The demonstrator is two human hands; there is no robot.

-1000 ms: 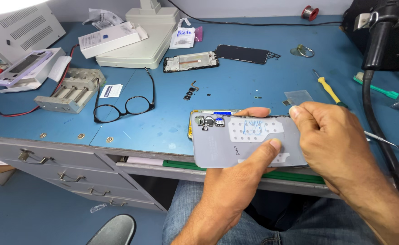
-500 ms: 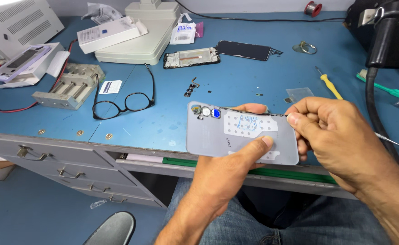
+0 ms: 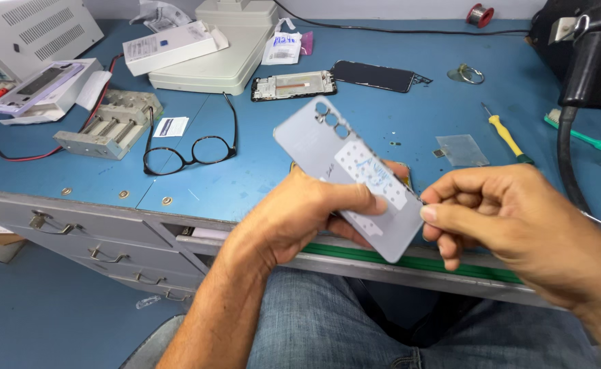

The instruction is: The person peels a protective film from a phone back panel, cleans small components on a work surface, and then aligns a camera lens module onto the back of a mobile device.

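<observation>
My left hand grips a grey phone back cover from below, thumb across its lower face. The cover is tilted, camera holes toward the upper left, with a white sticker on it. My right hand pinches the cover's right edge near its lower corner with thumb and forefinger. Both hands hover over the front edge of the blue workbench, above my lap.
Black glasses lie left of my hands. Farther back are a phone frame, a dark screen panel, white boxes and a grey metal jig. A yellow screwdriver, a clear film piece and a black hose sit right.
The cover was lying flat in my hands; it has been lifted and turned diagonally, its camera end now up and left. My right fingers shifted from its top corner to its lower right edge.
</observation>
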